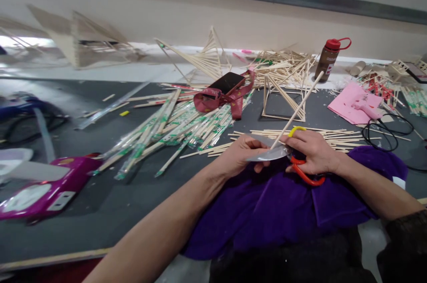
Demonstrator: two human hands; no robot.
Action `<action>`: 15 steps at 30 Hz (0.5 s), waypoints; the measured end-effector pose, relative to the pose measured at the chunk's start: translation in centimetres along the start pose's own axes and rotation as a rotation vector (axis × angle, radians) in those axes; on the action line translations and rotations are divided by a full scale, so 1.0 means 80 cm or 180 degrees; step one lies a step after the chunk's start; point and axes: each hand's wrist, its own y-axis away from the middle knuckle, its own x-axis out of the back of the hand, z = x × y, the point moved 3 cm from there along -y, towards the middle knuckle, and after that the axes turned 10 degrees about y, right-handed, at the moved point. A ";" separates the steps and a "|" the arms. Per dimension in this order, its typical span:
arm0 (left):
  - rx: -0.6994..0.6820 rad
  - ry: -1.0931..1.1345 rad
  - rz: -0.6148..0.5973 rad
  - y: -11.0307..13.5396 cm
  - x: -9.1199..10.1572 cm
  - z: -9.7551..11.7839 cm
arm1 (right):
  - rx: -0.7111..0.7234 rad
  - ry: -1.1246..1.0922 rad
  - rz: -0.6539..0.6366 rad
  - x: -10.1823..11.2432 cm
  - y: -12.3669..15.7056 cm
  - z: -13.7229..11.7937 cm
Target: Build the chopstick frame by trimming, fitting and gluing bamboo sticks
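Bare dark grey tabletop [140,198] is left open between a glossy magenta plastic case [46,187] and a crumpled purple cloth [267,216], but is blocked behind by heaped wrapped wooden sticks [167,134].

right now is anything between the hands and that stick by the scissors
Nothing visible: the left hand pinches the stick at its lower end, and the scissors in the right hand touch it there.

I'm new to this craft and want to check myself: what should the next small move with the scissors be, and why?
Probably squeeze the scissors shut on the wooden stick. The right hand has fingers through the red and yellow handles, the left hand pinches the stick's lower end, and the stick appears to lie at the blades, above the purple cloth.
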 end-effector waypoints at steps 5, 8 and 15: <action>-0.0597 -0.0458 0.0745 0.002 -0.002 0.009 | -0.0414 0.0093 0.0078 -0.002 0.001 0.005; -0.0852 -0.0694 0.0787 0.005 -0.006 0.013 | -0.0478 0.0148 0.0067 -0.001 0.000 0.003; -0.0969 -0.0879 0.0680 0.007 -0.011 0.011 | -0.0400 0.0090 0.0043 0.002 -0.003 -0.002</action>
